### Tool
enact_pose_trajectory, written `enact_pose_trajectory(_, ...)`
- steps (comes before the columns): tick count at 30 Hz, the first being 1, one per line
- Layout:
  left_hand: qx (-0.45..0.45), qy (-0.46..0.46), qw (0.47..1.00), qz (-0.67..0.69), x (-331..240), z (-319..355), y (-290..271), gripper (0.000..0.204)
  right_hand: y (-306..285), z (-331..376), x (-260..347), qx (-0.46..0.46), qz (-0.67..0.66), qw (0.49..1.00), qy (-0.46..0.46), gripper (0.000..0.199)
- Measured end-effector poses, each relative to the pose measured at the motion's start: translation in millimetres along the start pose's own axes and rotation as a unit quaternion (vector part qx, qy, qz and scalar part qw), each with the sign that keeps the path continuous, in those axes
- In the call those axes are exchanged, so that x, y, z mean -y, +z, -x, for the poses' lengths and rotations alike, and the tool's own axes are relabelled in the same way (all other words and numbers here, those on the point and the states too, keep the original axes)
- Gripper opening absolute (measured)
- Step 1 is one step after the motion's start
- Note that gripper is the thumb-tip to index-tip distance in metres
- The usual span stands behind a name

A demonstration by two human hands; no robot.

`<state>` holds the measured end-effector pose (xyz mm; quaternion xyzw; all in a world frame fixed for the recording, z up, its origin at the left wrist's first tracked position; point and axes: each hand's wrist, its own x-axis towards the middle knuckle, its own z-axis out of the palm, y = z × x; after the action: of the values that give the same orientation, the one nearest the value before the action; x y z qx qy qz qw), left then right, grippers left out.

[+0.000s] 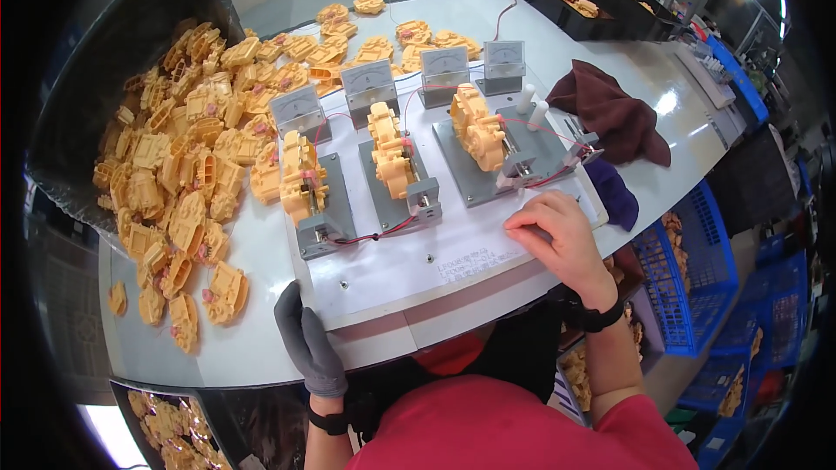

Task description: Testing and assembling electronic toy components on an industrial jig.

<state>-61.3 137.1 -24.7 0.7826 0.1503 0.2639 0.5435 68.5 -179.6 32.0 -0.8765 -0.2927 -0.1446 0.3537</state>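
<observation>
My left hand point(306, 341), in a grey glove, rests at the table's front edge by the corner of a white board point(392, 274), fingers stretched out and holding nothing. My bare right hand point(562, 231) lies over the board's right front, fingertips and thumb drawn together, with no object visible in them. Ahead, yellow plastic housings sit on grey metal test fixtures: a left one point(300, 178), a middle one point(390, 152) and a right one point(477, 126). Another fixture point(544, 150) bears two white posts and no housing. Behind stand several analog meters point(368, 87) wired in red.
A large heap of yellow housings point(174, 157) spills from a black bin point(65, 122) at left. Brown cloth point(614, 113) and purple cloth point(612, 196) lie at right. Black trays point(601, 0) stand at back right; blue crates point(692, 270) are below the table's right side.
</observation>
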Motion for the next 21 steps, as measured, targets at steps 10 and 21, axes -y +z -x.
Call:
enact_pose_trajectory(10, 0.004, -0.001, 1.0, 0.012, -0.8, -1.7, -0.5, 0.041, -2.1, 0.9, 4.3, 0.0, -0.005, 1.0, 0.015, 0.009)
enact_pose_trajectory(21, 0.016, 0.016, 1.0, 0.005, 3.4, -3.4, -2.4, 0.041, -3.3, 1.4, 2.9, 0.003, -0.008, 1.0, 0.018, 0.008)
